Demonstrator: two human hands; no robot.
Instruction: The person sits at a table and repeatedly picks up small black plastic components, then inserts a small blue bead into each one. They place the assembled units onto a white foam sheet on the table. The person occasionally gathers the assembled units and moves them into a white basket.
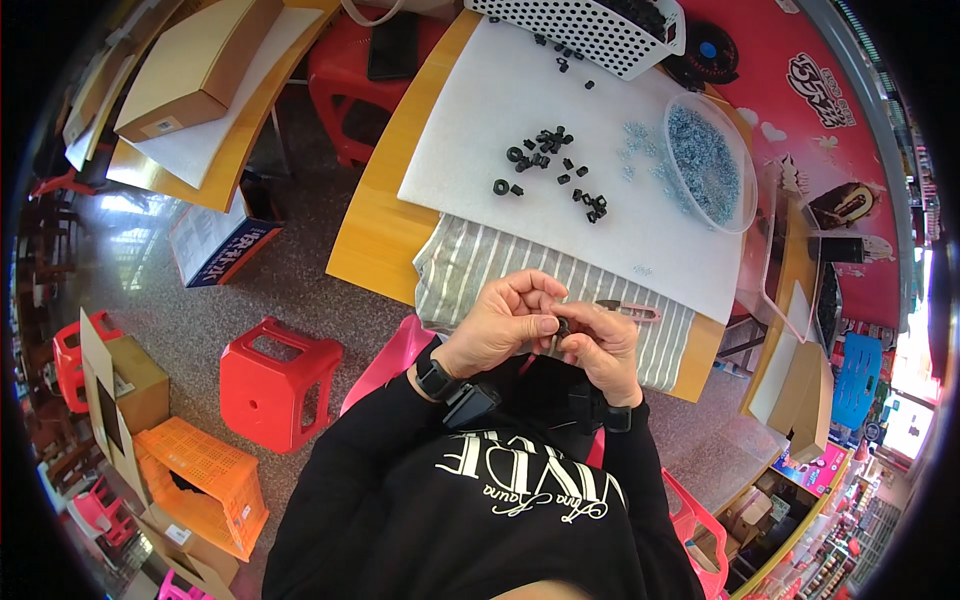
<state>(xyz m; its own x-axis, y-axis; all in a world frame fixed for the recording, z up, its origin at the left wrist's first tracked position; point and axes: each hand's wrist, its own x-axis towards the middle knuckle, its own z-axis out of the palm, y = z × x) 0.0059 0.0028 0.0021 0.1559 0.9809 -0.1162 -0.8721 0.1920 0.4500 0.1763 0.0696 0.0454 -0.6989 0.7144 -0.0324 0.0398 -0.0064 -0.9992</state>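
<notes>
My left hand (508,318) and my right hand (606,348) meet above the near edge of the table, fingers pinched together. Between the fingertips is a small dark part (562,327), mostly covered, so its exact kind does not show. Beside my right hand, a tool with pink handles (643,313) lies on a grey and white striped cloth (462,262). Farther off, several small black plastic pieces (545,146), some ring-shaped, are scattered over a white foam sheet (450,150). Tiny light blue pieces (642,141) lie loose near a round clear tub (748,190).
A white perforated basket (590,32) of black pieces stands at the far edge, next to a black round object (705,55). A clear plastic bin (768,245) sits off the right edge. Red stools (265,385), an orange crate (205,480) and a cardboard box (195,70) are to the left.
</notes>
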